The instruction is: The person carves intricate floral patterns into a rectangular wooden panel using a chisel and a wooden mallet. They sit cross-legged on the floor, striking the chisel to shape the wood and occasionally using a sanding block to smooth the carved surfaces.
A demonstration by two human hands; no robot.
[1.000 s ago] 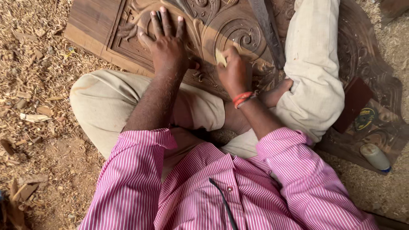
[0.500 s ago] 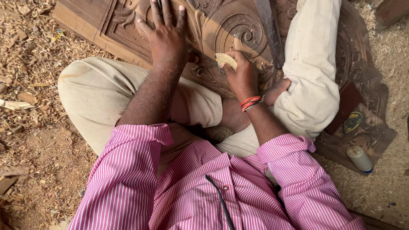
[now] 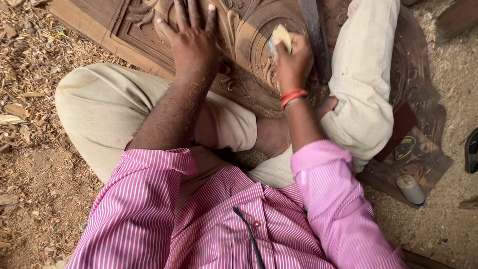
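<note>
A carved wooden panel (image 3: 249, 45) lies flat on the ground, brown and matt, its relief made of curling scrolls, a round medallion and a plain raised border along the left edge. The person sits on the ground with legs folded around it, in beige cloth trousers (image 3: 104, 109) and a pink shirt (image 3: 209, 219) with fine white stripes.

The left hand (image 3: 191, 42) rests palm down on the carving, its fingers (image 3: 181, 15) released and spread flat over the scrollwork, pressing on the wood. The right hand (image 3: 294, 62) is clenched around a small folded piece of sandpaper (image 3: 280, 36), pale yellow and slightly creased, held against the rim of the round medallion near the middle of the panel. Red and orange thread bands (image 3: 293, 97) circle the right wrist.

A dark, straight metal bar (image 3: 313, 35) lies across the panel just right of the right hand, beside the right knee. On the right part of the panel sit a flat dark brown sheet (image 3: 398, 129) and a small round yellow-and-black disc (image 3: 407, 148), with a short white cylinder (image 3: 410, 189) capped in blue near the panel's corner.

The ground around is sandy and strewn with coarse wood chips (image 3: 25, 114) and sawdust, light tan and splintery.
</note>
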